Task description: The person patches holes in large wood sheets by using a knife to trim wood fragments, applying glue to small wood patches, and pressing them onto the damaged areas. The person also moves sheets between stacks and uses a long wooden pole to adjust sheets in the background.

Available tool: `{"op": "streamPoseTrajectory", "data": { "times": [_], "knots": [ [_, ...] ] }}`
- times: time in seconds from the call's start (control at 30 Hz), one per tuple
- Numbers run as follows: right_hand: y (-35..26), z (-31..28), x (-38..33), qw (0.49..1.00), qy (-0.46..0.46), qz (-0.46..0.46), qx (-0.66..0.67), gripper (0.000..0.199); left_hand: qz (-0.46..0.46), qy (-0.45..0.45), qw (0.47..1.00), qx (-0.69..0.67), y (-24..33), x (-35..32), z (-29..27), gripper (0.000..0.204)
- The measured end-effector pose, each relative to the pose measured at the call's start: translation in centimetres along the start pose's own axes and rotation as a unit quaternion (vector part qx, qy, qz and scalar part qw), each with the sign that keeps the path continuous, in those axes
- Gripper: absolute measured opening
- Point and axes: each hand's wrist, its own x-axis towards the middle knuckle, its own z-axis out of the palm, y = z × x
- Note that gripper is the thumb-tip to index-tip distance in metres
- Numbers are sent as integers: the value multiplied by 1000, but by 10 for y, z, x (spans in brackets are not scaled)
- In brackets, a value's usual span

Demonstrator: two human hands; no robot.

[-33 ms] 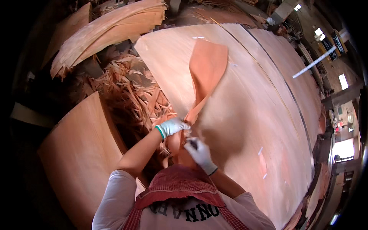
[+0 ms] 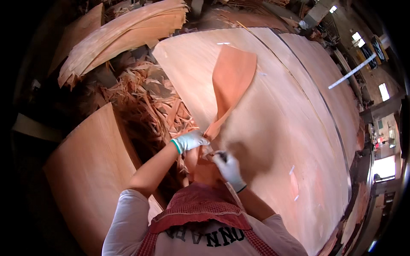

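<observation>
A reddish strip of wood veneer (image 2: 232,81) lies curled over a large pale sheet of veneer (image 2: 273,123). Its narrow, twisted near part runs down to my left hand (image 2: 190,141), whose white-gloved fingers are closed on it at the sheet's left edge. Close by on the right, my right hand (image 2: 231,169), also gloved in white, is closed round a small dark object (image 2: 221,156) that I cannot make out clearly. Something whitish shows between the two hands, too small to name. More reddish veneer (image 2: 207,173) hangs below them, against my red apron.
Torn veneer scraps (image 2: 147,106) are heaped left of the sheet. Another veneer stack (image 2: 92,158) stands at the near left, and a bent, ragged stack (image 2: 124,40) at the far left. A thin stick (image 2: 277,59) and a dark strip (image 2: 318,89) cross the large sheet.
My right hand has shifted slightly to the right, away from my left hand. The left hand keeps its hold on the veneer strip, which has barely moved.
</observation>
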Motion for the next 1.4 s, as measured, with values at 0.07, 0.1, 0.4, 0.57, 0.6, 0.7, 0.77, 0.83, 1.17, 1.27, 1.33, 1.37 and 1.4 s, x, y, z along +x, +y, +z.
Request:
{"op": "streamPoseTrajectory", "data": {
  "times": [0.07,0.1,0.4,0.57,0.6,0.7,0.77,0.83,1.17,1.27,1.33,1.37,1.4],
  "knots": [
    [23,-36,49,983,100,128,81,22,41,-42,998,-30,45,-22,-21,26],
    [15,-46,74,978,117,154,81,24,54,0,985,162,82,-47,-37,27],
    [5,-47,338,864,102,164,465,48,-106,-89,958,250,174,-93,-176,50],
    [-19,10,435,866,178,134,448,27,-80,8,933,351,163,-98,-264,55],
    [-28,20,449,870,192,107,441,29,-134,36,932,336,163,-99,-288,49],
    [-99,68,479,880,191,41,433,29,-143,172,884,411,115,-108,-374,45],
    [-144,91,499,882,203,6,425,28,-176,218,846,454,109,-99,-436,41],
    [-190,109,517,879,220,-20,421,27,-154,273,817,485,102,-85,-502,37],
    [-224,138,576,835,413,-108,348,60,10,273,780,564,135,79,-722,28],
    [-171,105,577,835,446,-76,314,55,78,196,796,567,138,153,-722,22],
    [-149,96,560,820,433,16,374,32,72,177,809,556,140,195,-712,21],
    [-136,106,547,837,409,70,358,31,78,173,814,549,131,216,-711,21],
    [-127,114,537,850,382,123,342,30,94,158,813,553,126,231,-710,21]
  ]
}}
